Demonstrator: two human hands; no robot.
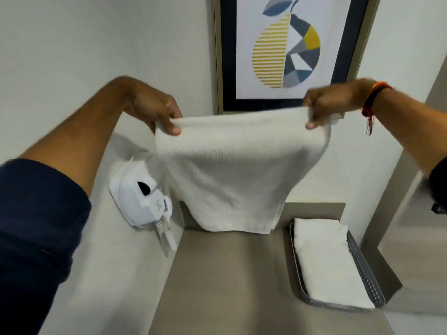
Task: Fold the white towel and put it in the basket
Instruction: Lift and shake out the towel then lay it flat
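A white towel (238, 170) hangs in the air, stretched between my two hands above the counter. My left hand (157, 108) pinches its top left corner and my right hand (331, 100) pinches its top right corner. The towel's lower edge hangs just over the back of the beige counter (229, 281). To the right, on the counter, sits a grey perforated basket (362, 269) that holds a folded white towel (331, 264).
A white wall-mounted device (141, 199) with a cord sits on the left wall beside the towel. A framed pear picture (287, 44) hangs on the back wall. A mirror (416, 238) borders the counter on the right.
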